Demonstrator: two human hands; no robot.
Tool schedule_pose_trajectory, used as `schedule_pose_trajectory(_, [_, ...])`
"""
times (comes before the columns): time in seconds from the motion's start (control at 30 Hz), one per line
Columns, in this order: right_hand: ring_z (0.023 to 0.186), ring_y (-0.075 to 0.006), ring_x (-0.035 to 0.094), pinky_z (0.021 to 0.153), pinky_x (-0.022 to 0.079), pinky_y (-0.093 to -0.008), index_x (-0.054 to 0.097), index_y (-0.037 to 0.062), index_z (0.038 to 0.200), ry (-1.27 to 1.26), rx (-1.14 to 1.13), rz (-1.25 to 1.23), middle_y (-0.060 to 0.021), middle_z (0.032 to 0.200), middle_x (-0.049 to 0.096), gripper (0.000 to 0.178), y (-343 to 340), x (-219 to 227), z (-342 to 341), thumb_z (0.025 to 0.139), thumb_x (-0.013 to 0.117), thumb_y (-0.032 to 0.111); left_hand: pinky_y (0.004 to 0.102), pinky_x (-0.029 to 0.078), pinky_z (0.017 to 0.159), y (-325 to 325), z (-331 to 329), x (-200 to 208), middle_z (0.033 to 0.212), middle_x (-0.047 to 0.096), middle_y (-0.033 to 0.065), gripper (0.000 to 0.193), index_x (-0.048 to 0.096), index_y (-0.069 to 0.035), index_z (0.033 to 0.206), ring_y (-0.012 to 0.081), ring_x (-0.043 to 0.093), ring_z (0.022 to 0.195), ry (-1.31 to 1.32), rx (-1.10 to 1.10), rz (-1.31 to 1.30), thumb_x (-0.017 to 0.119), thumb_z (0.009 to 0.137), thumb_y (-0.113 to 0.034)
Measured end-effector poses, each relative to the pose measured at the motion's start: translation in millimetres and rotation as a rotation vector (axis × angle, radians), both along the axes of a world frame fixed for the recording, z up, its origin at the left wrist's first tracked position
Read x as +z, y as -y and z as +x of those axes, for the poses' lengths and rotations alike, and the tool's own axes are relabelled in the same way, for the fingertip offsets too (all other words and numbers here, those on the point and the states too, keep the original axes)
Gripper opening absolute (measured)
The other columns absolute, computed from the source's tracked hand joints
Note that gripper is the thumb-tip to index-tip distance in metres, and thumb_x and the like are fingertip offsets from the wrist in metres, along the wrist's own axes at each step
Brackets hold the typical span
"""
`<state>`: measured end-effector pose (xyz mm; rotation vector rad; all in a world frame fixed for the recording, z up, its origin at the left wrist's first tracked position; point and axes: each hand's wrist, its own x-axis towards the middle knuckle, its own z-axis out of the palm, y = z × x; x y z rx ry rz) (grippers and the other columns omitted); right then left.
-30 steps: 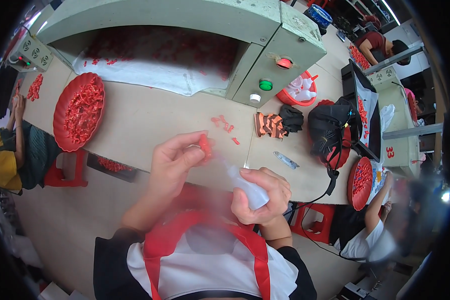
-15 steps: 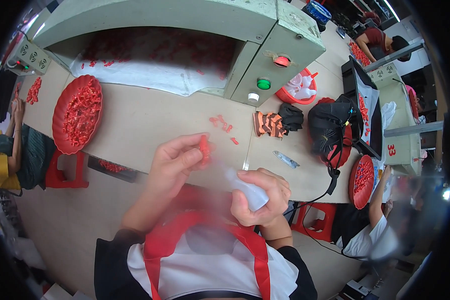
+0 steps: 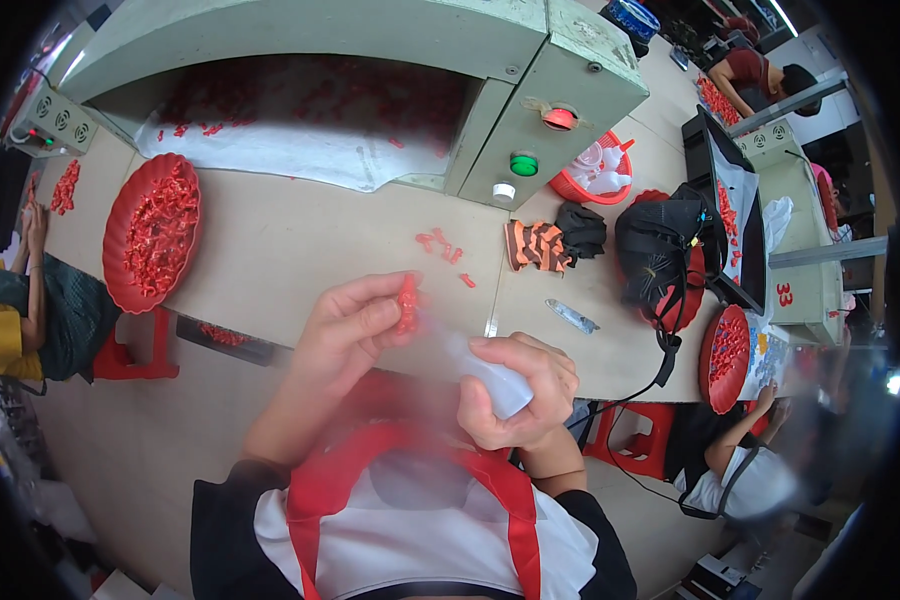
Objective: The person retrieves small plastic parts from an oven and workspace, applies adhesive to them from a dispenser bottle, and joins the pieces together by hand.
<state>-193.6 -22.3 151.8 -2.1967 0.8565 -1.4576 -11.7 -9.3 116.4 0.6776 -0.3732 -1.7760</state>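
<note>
Thumb and fingers of my left hand (image 3: 345, 325) pinch a small red plastic figure-like piece (image 3: 407, 303), held upright above the near edge of the table. Just to its right, my right hand (image 3: 540, 385) is wrapped round a whitish squeeze bottle (image 3: 502, 388). The bottle tilts up and left, its blurred tip pointing toward the red piece; whether they touch I cannot tell. Beyond my hands several loose red pieces (image 3: 445, 250) lie on the table. A scalloped red tray (image 3: 117, 235) heaped with similar pieces stands to the left.
A pale green machine (image 3: 490, 110) with an opening and coloured buttons spans the back. To the right are a red basket (image 3: 588, 197) of white bottles, striped cloth (image 3: 537, 247), a black bag (image 3: 660, 250), a small clear packet (image 3: 572, 316) and another red tray (image 3: 709, 365). Co-workers sit at both sides.
My hands hold the same piece and bottle in nearly the same place. At the right, a co-worker's arm and body have shifted lower. The view has moved slightly.
</note>
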Motion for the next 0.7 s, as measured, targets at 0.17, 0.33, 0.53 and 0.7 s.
schedule_pose_trajectory(0.17, [0.041, -0.0166, 0.049, 0.044, 0.041, -0.0234, 0.056, -0.0027, 0.085, 0.004, -0.005, -0.016, -0.008, 0.057, 0.055, 0.029, 0.3, 1.2, -0.9, 0.058, 0.059, 0.006, 0.023, 0.056, 0.066, -0.5, -0.2, 0.0, 0.098, 0.059, 0.0212, 0.033, 0.049, 0.009, 0.114, 0.0205, 0.065, 0.076, 0.011, 0.007, -0.005, 0.052, 0.084, -0.002])
schedule_pose_trajectory(0.33, [0.042, -0.0166, 0.049, 0.044, 0.042, -0.0237, 0.056, -0.0027, 0.085, -0.026, -0.005, 0.004, -0.0083, 0.059, 0.056, 0.029, -0.8, 1.0, -1.6, 0.057, 0.059, 0.006, 0.0231, 0.056, 0.066, 0.9, 0.6, -2.1, 0.098, 0.059, 0.0213, 0.032, 0.049, 0.009, 0.114, 0.0217, 0.065, 0.076, -0.004, -0.006, -0.017, 0.052, 0.084, -0.002])
schedule_pose_trajectory(0.53, [0.042, -0.0172, 0.05, 0.044, 0.042, -0.0239, 0.056, -0.0029, 0.084, -0.018, -0.012, 0.001, -0.0088, 0.06, 0.056, 0.028, -0.2, 1.5, -2.1, 0.057, 0.059, 0.005, 0.0232, 0.055, 0.066, 0.4, 0.3, -2.3, 0.097, 0.059, 0.0207, 0.032, 0.049, 0.008, 0.114, 0.0214, 0.065, 0.078, 0.025, -0.001, -0.032, 0.053, 0.083, -0.002])
schedule_pose_trajectory(0.7, [0.042, -0.0175, 0.05, 0.044, 0.043, -0.0243, 0.056, -0.0032, 0.084, -0.029, 0.004, 0.02, -0.0089, 0.06, 0.057, 0.028, -1.6, 3.0, -3.2, 0.057, 0.059, 0.005, 0.0251, 0.053, 0.068, -0.9, -0.2, -4.6, 0.098, 0.06, 0.0183, 0.029, 0.053, 0.004, 0.112, 0.0212, 0.064, 0.082, 0.175, 0.061, -0.109, 0.054, 0.083, -0.001])
